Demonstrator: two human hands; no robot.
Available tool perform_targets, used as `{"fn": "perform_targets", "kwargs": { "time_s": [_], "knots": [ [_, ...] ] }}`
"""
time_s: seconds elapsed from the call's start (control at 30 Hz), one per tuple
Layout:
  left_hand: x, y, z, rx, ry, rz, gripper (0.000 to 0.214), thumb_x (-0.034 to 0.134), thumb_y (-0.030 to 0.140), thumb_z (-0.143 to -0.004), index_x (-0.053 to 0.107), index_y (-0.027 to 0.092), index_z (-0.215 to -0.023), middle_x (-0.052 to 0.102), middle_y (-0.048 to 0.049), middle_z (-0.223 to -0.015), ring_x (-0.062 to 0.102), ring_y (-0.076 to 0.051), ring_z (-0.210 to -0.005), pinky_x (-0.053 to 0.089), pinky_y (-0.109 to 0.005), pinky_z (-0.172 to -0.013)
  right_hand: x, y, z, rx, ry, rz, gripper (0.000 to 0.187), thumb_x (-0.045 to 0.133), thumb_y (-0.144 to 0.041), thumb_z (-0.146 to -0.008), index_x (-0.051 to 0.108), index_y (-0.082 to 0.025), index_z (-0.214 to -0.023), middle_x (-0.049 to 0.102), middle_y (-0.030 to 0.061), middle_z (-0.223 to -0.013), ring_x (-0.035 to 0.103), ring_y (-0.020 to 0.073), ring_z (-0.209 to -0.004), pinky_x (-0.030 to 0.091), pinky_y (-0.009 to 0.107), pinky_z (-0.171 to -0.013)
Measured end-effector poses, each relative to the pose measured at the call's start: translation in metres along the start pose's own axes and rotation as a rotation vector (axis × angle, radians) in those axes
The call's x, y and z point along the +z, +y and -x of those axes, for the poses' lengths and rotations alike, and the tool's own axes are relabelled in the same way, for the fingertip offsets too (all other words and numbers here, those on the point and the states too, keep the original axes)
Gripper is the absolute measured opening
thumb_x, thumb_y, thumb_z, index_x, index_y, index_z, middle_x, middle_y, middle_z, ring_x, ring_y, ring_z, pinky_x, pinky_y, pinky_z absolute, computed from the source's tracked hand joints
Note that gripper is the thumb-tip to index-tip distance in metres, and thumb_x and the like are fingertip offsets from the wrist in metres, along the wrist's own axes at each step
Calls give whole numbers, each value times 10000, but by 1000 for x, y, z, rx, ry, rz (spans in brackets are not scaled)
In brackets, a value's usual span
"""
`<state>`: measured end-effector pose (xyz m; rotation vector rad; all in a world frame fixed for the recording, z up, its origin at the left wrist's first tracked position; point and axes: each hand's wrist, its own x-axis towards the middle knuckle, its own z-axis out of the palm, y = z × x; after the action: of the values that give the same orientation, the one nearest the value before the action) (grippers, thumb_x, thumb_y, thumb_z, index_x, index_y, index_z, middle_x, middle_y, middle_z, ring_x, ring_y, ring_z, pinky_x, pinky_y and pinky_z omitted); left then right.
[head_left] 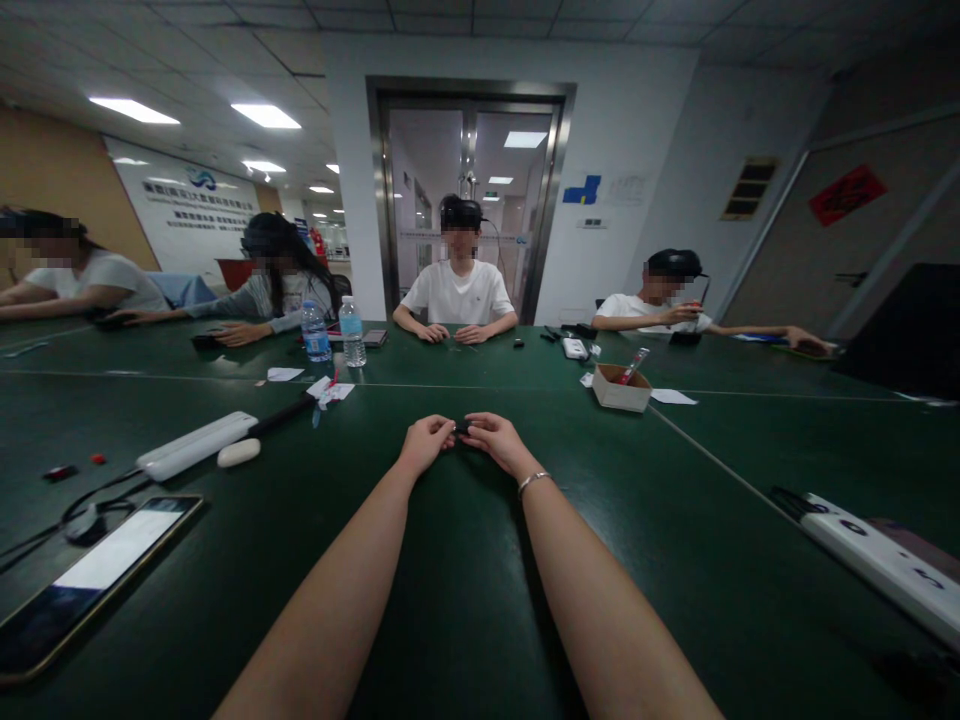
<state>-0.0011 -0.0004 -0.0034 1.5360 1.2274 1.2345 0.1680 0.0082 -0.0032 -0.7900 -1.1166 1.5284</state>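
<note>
Both my arms reach forward over the green table (465, 620). A small black object (461, 428) sits between my fingertips, too small and dark to name its kind. My left hand (426, 443) is closed in a pinch at its left side. From the other side my right hand (498, 440), with a silver bracelet (533, 484) on its wrist, pinches the same object, fingers bent and partly covering it. The two hands are close together, just above or on the tabletop; I cannot tell which.
Left lie a phone (112, 570), a white power strip (199, 447) with cables and a white oval item (239, 453). Two water bottles (352, 332) stand farther back. A small box (622, 388) and another power strip (885, 560) are right. Several people sit around the table.
</note>
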Motion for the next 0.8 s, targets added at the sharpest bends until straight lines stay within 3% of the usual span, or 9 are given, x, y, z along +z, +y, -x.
{"fn": "perform_targets", "kwargs": {
  "time_s": [0.33,0.63,0.8],
  "knots": [
    [-1,-1,-1,-34,-18,-91,352,525,484,-760,648,155,-781,647,-30,-586,613,-145,-524,478,-268,-513,-1,0,1,-5,-32,28,279,695,-23,-645,620,-142,-887,585,35,-850,646,149,-803,558,294,-783],
    [0,3,2,86,-52,9,230,639,298,-692,635,190,-895,637,-15,-745,615,-139,-698,489,-252,-621,4,-4,1,67,22,57,168,670,-89,-740,579,-113,-879,646,60,-750,668,161,-623,585,269,-631],
    [1,4,2,20,-15,-11,292,562,415,-748,609,184,-919,655,-48,-823,626,-145,-675,477,-250,-568,7,-6,3,69,32,65,144,646,-80,-761,567,-101,-879,644,55,-714,667,161,-592,577,247,-597]
  ]
}}
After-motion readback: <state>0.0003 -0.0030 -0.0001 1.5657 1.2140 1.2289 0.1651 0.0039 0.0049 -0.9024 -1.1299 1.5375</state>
